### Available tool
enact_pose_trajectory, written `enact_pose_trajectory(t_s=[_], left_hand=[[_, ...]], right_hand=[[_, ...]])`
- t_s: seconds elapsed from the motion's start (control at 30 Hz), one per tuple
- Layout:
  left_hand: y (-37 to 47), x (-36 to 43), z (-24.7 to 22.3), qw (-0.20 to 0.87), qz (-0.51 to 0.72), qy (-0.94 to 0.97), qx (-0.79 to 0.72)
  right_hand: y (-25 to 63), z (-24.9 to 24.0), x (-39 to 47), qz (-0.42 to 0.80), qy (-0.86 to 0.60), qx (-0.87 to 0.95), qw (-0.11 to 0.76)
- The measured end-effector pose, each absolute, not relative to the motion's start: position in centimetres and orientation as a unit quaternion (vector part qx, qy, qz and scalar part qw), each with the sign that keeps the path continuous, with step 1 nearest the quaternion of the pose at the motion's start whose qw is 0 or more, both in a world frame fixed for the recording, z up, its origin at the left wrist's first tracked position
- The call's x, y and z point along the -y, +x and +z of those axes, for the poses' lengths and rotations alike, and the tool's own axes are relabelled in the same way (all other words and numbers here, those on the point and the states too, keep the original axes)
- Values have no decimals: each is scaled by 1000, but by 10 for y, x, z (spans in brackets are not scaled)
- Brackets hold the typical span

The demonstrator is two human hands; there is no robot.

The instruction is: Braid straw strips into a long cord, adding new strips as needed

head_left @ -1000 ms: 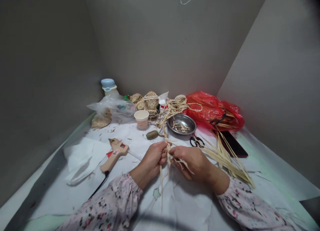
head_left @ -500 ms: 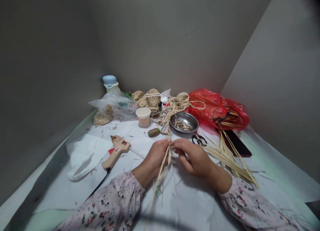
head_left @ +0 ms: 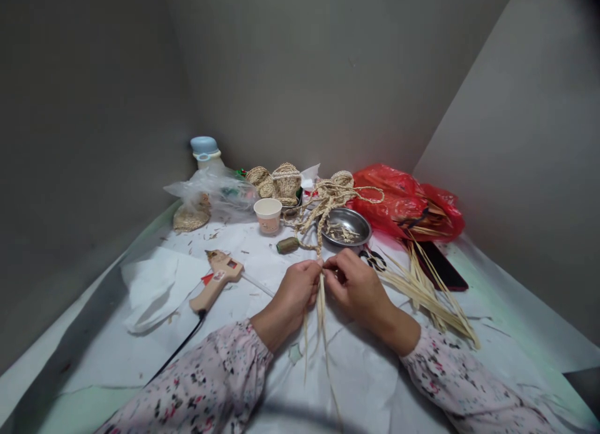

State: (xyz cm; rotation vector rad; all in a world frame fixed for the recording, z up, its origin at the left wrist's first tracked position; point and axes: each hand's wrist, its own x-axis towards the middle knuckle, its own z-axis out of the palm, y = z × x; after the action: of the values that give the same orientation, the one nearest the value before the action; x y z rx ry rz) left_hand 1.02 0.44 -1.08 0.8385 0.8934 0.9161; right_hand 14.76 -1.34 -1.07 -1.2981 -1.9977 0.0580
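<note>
A straw braid [head_left: 319, 237] runs from the pile at the back down to my fingers, where its loose straw strands [head_left: 321, 306] hang toward me. My left hand [head_left: 296, 291] is closed and pinches the end of the braid. Close against it, my right hand [head_left: 359, 290] is closed too, thumb and forefinger pinching at the strands by the same spot. Both sets of fingertips partly hide the place where the strands cross. Just beyond the hands lie a green-brown thread spool [head_left: 287, 245] and a metal bowl [head_left: 360, 240] with straw scraps.
At left are a glue gun [head_left: 216, 281] with its cord and crumpled white paper [head_left: 152, 287]. Behind stand a paper cup [head_left: 267, 216], a blue-lidded bottle [head_left: 205, 149] and woven straw pieces [head_left: 286, 181]. Rightward lie scissors [head_left: 374, 261], loose straw [head_left: 431, 296], a dark phone-like slab [head_left: 443, 268] and a red plastic bag [head_left: 389, 193].
My right hand has moved inward, its fingers folding closer to my left hand. The hanging strands have swung from lower left to nearly straight down. The view has shifted slightly.
</note>
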Motion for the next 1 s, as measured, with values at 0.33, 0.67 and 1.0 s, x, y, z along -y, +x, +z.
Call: enact_pose_trajectory(t_s=[0.33,0.67,1.0], left_hand=[[11,-1,-6,707,404,420,-401],[10,-3,-3,680,419,460,-389],[9,-6,-6,610,419,534,-409]], right_hand=[[148,-13,9,49,-538,747,388],[150,-14,9,65,-544,731,407],[153,-11,8,154,-539,710,426]])
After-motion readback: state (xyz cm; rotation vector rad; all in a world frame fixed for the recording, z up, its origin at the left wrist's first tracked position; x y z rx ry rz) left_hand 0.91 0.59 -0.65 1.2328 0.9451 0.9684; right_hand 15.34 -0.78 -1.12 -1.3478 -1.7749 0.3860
